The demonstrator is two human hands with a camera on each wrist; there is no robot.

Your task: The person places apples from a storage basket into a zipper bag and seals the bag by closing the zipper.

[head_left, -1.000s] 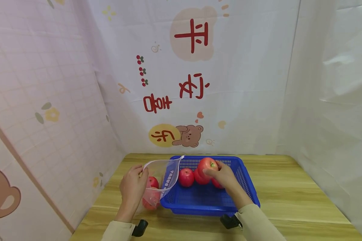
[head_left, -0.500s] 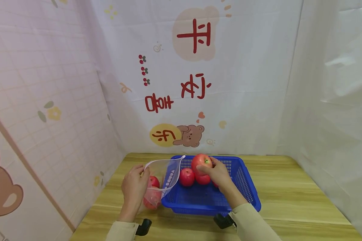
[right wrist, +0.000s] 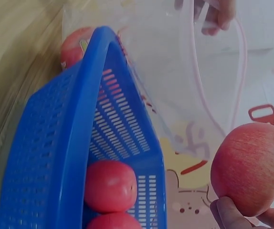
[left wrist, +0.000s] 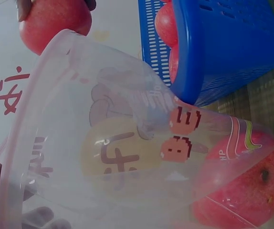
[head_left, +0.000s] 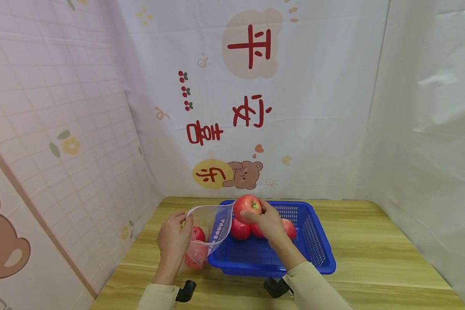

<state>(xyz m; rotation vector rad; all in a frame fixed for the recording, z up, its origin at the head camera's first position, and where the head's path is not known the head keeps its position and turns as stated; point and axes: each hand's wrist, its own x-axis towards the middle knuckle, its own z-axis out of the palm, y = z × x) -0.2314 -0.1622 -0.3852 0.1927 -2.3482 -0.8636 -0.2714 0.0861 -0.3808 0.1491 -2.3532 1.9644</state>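
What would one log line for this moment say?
left hand: holds bag open | right hand: grips apple above basket edge | bag: apples inside | basket: apples left

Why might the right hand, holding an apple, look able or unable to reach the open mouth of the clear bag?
Probably able: the right hand holds the apple just beside the clear bag, whose mouth the left hand holds open, with nothing between.
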